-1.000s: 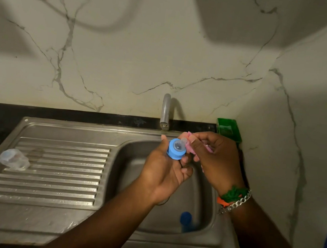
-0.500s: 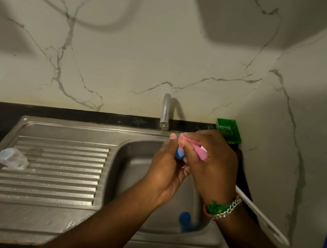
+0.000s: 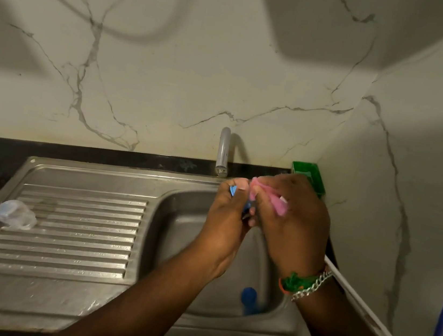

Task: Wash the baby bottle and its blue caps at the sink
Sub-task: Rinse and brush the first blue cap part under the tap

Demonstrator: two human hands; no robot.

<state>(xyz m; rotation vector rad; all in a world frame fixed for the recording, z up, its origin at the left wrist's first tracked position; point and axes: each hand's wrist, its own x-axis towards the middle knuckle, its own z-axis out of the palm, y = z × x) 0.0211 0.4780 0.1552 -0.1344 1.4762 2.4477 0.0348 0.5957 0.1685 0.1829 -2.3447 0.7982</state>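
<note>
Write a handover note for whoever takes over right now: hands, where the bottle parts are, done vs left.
Left hand: grips a blue cap over the sink basin, mostly hidden by the fingers.
Right hand: holds the pink brush against that cap; its white handle sticks out past the wrist.
Second blue piece lies at the bottom of the basin.
Clear bottle part lies on its side on the drainboard.
Tap: no water seen running.
Done: cannot tell that any piece is finished.
Left: finish scrubbing this cap, wash the blue piece in the basin and the clear part, rinse all.
</note>
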